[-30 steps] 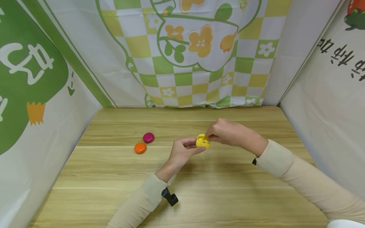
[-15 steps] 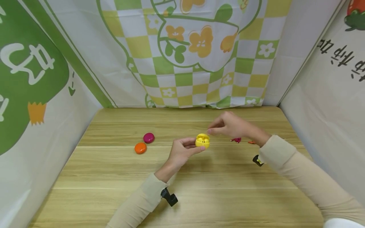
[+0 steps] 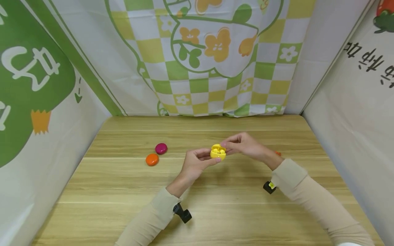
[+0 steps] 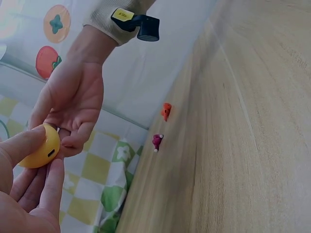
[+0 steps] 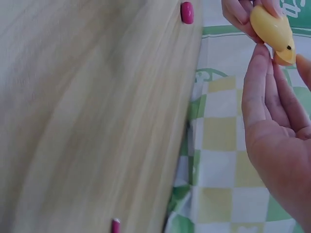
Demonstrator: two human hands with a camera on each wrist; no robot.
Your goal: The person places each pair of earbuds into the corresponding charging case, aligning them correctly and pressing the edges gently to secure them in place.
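My left hand (image 3: 194,164) grips a small round yellow earbud case (image 3: 218,156) between thumb and fingers, up off the table. The case's lid (image 3: 218,147) stands raised, and two yellow earbuds (image 3: 220,150) sit inside. At the lid is my right hand (image 3: 246,146), its fingers nearly straight. In the right wrist view, the fingertips (image 5: 261,51) meet the lid's edge while the thumb lies a little apart on the other side. From the left wrist view, the yellow case (image 4: 43,148) shows its underside with a dark port; the earbuds are hidden there.
A crimson case (image 3: 161,148) and an orange case (image 3: 152,159) lie shut on the wooden table, left of the hands. Orange earbuds (image 4: 166,111) and crimson earbuds (image 4: 157,141) lie on the right side. Printed curtains hang around the table's back and sides.
My right hand first drew back up and right from the yellow case, uncovering both earbuds in it, then came down again to the lid. My left hand has kept its hold.
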